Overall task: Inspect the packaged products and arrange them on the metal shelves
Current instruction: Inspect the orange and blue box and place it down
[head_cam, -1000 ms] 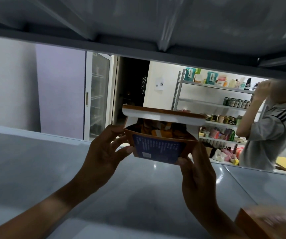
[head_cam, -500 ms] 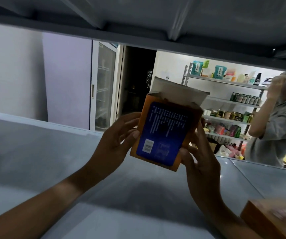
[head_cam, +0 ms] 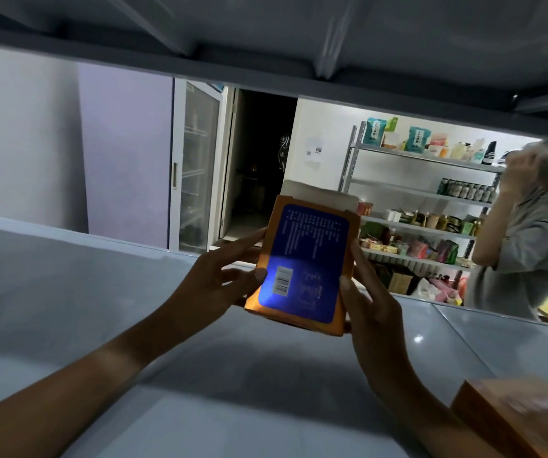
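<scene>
Orange box (head_cam: 302,266): smooth printed cardboard with a glossy blue panel and a plain white inner flap. Beneath it, grey shelf (head_cam: 67,292): smooth painted metal, faintly reflective. Behind the box, cabinet door (head_cam: 196,166): clear glass in a white frame.

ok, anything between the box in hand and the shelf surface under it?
Nothing visible. Both hands, left hand and right hand, hold the orange box upright above bare grey shelf. The only other thing on it is a second box at the near right corner, off to the side.
</scene>
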